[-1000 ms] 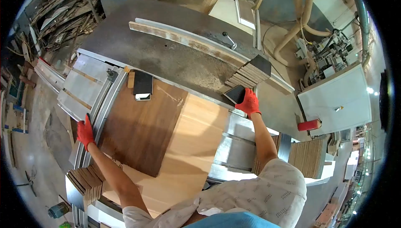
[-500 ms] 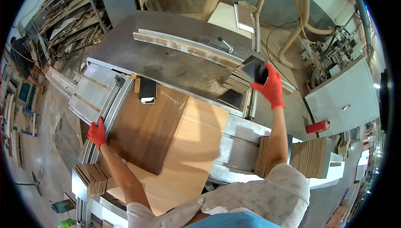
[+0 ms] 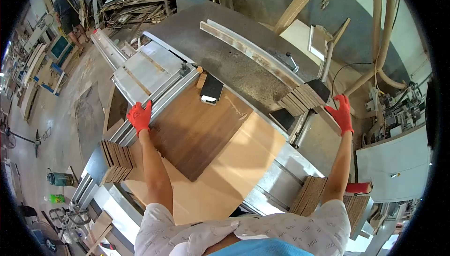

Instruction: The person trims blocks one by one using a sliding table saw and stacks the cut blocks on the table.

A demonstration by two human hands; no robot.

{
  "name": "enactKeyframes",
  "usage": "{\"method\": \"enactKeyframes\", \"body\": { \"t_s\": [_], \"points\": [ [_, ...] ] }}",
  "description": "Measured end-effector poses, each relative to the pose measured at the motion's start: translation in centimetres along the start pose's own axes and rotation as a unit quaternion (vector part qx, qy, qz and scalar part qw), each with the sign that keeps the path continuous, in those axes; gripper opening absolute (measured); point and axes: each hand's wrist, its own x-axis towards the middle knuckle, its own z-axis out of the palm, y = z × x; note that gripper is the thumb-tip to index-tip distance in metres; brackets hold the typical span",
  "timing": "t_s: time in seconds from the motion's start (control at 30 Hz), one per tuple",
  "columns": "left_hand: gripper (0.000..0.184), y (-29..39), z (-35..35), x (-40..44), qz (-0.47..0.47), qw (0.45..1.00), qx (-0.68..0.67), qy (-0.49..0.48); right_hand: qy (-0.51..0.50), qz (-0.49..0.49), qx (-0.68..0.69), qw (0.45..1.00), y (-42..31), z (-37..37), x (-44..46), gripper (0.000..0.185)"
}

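Note:
My left hand (image 3: 139, 117), in a red glove, rests at the long aluminium fence (image 3: 164, 97), thumb apart from the fingers, holding nothing. My right hand (image 3: 342, 117), also red-gloved, is open with thumb and fingers curved apart. It is just right of a stack of board pieces (image 3: 300, 99) with dark faces, at the end of the saw rail. A loose dark piece (image 3: 282, 118) lies beside that stack. Between my hands is a brown wood-grain panel (image 3: 197, 134) on a lighter board (image 3: 234, 171). A small black block (image 3: 212, 89) lies at the panel's far edge.
Cut strips are stacked at the near left (image 3: 117, 160) and near right (image 3: 308, 195). A long guide rail (image 3: 243, 52) crosses the dark machine table (image 3: 187, 26). A person (image 3: 68, 12) stands far left. Hoses (image 3: 300, 3) and a white cabinet (image 3: 393, 164) are at right.
My right hand has let go of the dark-faced piece, now on the stack, and moved clear to its right. My left hand stays at the fence. The view has shifted left.

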Motion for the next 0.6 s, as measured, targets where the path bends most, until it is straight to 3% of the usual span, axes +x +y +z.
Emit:
{"method": "enactKeyframes", "body": {
  "t_s": [0.17, 0.3, 0.33, 0.37, 0.43, 0.5, 0.57, 0.6],
  "points": [
    [0.059, 0.2, -0.3, -0.1, -0.002, 1.0, 0.001, -0.012, 0.018, 0.078, -0.051, 0.995, -7.6, -8.0, -9.9, 0.052],
    [0.058, 0.4, -0.9, -0.8, 0.009, 0.999, -0.025, -0.035, 0.007, 0.142, -0.083, 0.986, -7.0, -13.9, -23.0, 0.051],
    [0.059, 1.3, -1.7, -1.9, -0.007, 1.0, -0.015, 0.007, -0.016, 0.22, -0.043, 0.975, -6.8, -15.1, -26.3, 0.05],
    [0.06, 2.4, -1.9, -2.9, -0.026, 0.998, -0.003, 0.049, 0.009, 0.201, -0.086, 0.976, -7.1, -15.5, -29.2, 0.048],
    [0.067, 6.7, -2.7, -5.6, -0.048, 0.987, -0.027, 0.148, 0.027, 0.204, -0.119, 0.971, -5.8, -15.4, -35.1, 0.043],
    [0.076, 12.3, -1.9, -9.5, 0.032, 0.973, -0.1, 0.206, 0.008, 0.282, -0.17, 0.944, -5.2, -14.6, -39.6, 0.047],
    [0.089, 19.4, -0.1, -15.5, 0.122, 0.976, -0.085, 0.158, -0.04, 0.317, -0.209, 0.924, -3.5, -15.5, -42.9, 0.058],
    [0.095, 23.2, -1.6, -17.5, 0.106, 0.988, -0.085, 0.079, -0.046, 0.36, -0.199, 0.91, -4.2, -15.4, -43.5, 0.062]
  ]
}}
